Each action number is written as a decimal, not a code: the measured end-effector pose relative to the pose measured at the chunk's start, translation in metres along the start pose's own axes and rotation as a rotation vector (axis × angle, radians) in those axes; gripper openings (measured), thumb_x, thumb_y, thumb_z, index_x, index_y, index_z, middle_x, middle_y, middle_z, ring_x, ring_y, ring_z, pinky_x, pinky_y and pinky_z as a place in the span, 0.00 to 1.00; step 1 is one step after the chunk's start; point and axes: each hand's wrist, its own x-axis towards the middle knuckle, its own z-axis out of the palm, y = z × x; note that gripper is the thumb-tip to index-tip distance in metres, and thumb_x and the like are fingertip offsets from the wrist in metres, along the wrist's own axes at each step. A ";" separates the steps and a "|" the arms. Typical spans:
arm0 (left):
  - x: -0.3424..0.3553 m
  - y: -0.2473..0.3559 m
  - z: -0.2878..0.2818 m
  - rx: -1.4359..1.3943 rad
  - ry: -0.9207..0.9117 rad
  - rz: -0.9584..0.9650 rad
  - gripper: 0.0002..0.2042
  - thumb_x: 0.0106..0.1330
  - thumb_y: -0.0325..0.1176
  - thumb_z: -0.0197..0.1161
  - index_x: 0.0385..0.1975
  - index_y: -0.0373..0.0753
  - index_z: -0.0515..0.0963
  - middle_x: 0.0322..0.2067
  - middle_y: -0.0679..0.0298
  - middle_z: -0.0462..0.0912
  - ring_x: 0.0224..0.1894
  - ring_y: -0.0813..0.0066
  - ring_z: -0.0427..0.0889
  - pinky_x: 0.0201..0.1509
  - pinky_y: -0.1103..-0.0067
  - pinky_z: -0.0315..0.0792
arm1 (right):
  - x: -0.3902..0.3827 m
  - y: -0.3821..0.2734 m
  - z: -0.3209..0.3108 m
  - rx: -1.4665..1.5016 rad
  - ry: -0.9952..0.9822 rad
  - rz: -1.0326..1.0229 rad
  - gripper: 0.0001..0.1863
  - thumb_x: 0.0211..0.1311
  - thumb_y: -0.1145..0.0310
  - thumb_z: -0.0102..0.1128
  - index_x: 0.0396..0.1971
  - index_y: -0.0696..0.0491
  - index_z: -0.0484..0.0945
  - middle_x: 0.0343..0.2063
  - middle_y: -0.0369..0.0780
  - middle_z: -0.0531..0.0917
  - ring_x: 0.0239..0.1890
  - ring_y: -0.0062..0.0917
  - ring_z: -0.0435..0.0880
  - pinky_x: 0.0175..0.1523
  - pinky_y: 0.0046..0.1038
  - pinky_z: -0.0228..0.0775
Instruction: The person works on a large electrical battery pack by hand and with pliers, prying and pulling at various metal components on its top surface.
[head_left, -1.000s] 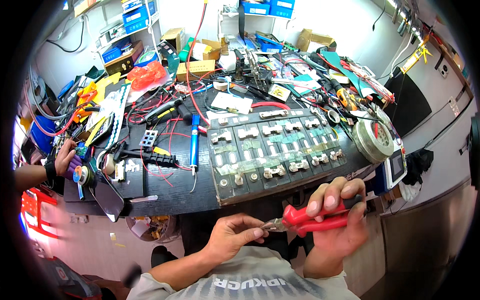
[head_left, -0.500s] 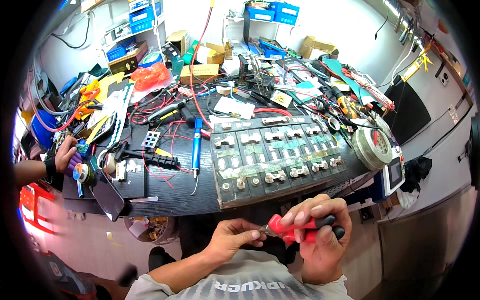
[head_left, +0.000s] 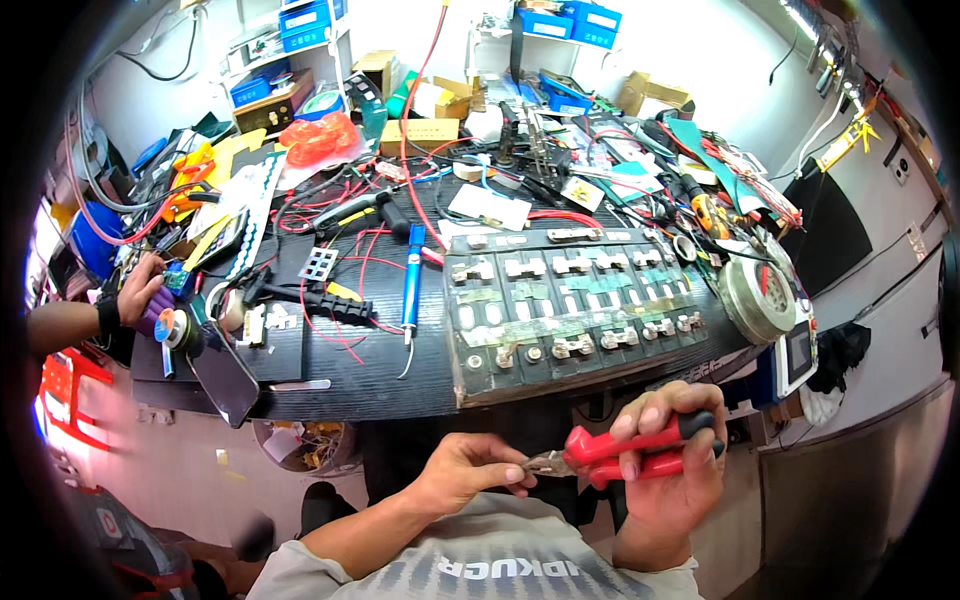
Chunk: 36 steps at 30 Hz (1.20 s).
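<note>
The red-handled pliers (head_left: 592, 448) are held in the right hand (head_left: 672, 455), in front of the near edge of the bench (head_left: 385, 390). Their long axis is laid almost level: the metal nose is pointed just below nine o'clock, the grips just above three. The fingers of the right hand are curled around the grips, which are seen slightly spread.

The left hand (head_left: 470, 475) is set at nine o'clock from the pliers and is the nearer to their nose. Its thumb and forefinger are drawn together in a pinch right at the tip; whether a small piece is held there cannot be told. On the bench, the dark terminal block (head_left: 545, 300) is placed at about one o'clock from the left hand, well apart.
</note>
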 end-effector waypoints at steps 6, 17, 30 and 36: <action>-0.002 -0.004 -0.008 -0.102 -0.016 0.040 0.09 0.69 0.25 0.75 0.42 0.24 0.85 0.39 0.41 0.91 0.40 0.51 0.93 0.48 0.59 0.89 | 0.006 0.001 -0.012 0.143 -0.061 0.074 0.32 0.82 0.59 0.58 0.76 0.58 0.62 0.61 0.58 0.79 0.67 0.55 0.80 0.49 0.39 0.91; -0.010 -0.008 -0.016 -0.241 -0.141 0.106 0.09 0.68 0.27 0.74 0.42 0.29 0.85 0.38 0.43 0.91 0.39 0.54 0.93 0.48 0.61 0.88 | 0.000 0.002 0.000 0.173 -0.089 0.077 0.39 0.82 0.58 0.58 0.81 0.57 0.52 0.71 0.63 0.69 0.74 0.59 0.71 0.57 0.44 0.91; -0.057 -0.020 -0.036 -0.251 -0.026 0.349 0.07 0.68 0.26 0.73 0.40 0.30 0.83 0.37 0.47 0.90 0.39 0.56 0.92 0.48 0.60 0.91 | 0.008 -0.033 0.019 0.111 -0.082 -0.362 0.36 0.84 0.51 0.55 0.80 0.54 0.59 0.70 0.55 0.74 0.75 0.49 0.71 0.54 0.36 0.88; -0.090 -0.022 -0.086 -0.241 0.300 0.547 0.07 0.69 0.31 0.71 0.40 0.35 0.83 0.34 0.52 0.90 0.32 0.62 0.92 0.44 0.58 0.91 | 0.050 -0.029 0.021 -0.098 0.083 -0.451 0.35 0.80 0.49 0.60 0.76 0.54 0.66 0.65 0.51 0.81 0.68 0.42 0.81 0.56 0.34 0.87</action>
